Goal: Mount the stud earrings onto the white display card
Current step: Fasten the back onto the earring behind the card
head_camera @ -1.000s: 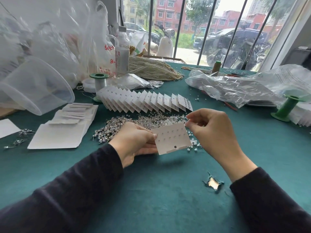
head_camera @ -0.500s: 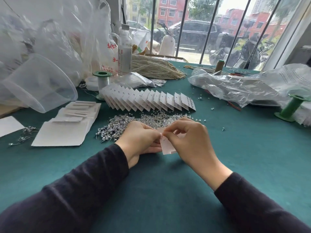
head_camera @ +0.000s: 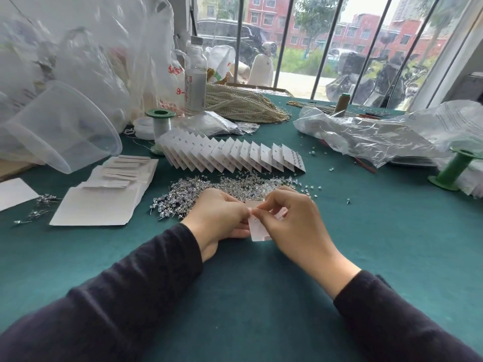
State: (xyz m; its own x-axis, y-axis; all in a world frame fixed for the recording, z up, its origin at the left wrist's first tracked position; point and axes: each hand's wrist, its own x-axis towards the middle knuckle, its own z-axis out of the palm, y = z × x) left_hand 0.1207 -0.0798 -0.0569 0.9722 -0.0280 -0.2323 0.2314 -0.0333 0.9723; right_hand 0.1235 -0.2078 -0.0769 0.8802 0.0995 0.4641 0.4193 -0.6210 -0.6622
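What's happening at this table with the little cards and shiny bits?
A person holds a white display card in the left hand, while the right hand pinches at its upper edge; any stud there is too small to see. A pile of loose stud earrings lies behind the hands, before a fanned row of white cards on the green table.

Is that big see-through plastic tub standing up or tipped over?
Tipped over. The big clear plastic tub lies on its side, its open mouth facing sideways across the green table.
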